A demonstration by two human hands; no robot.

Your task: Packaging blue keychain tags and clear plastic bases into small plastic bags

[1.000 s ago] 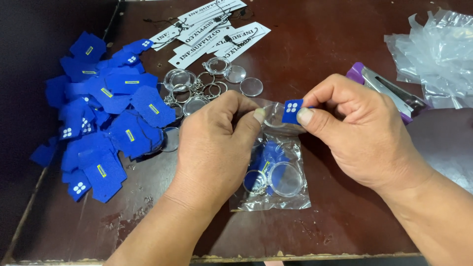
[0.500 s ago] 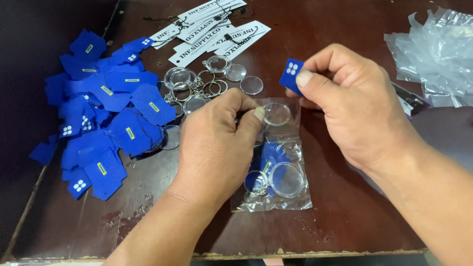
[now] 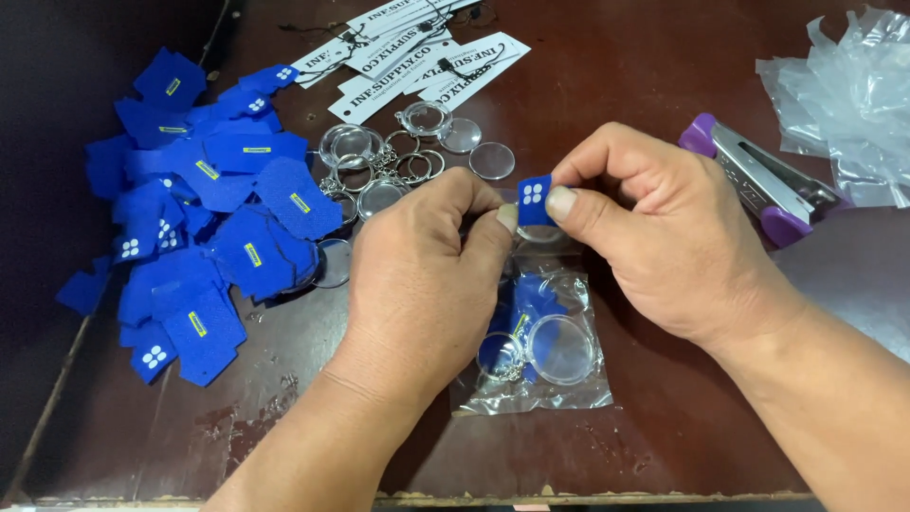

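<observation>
Centre frame: right hand point(image 3: 664, 237) pinches small blue tag point(image 3: 534, 200) by its edge, thumb and forefinger closed on it. Left hand point(image 3: 427, 275) fingertips pinched together beside it; contents hidden. Tag looks light, thin, flexible; edge hold suits.

Left hand point(image 3: 417, 275) hides its pinched piece — plastic bags point(image 3: 844, 95) cropped.

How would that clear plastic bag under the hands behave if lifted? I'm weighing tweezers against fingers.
The clear bag looks thin and crinkled, so likely floppy. It holds round clear discs and blue pieces, which would probably slide to its low end. Its glossy film may be slippery.
</observation>
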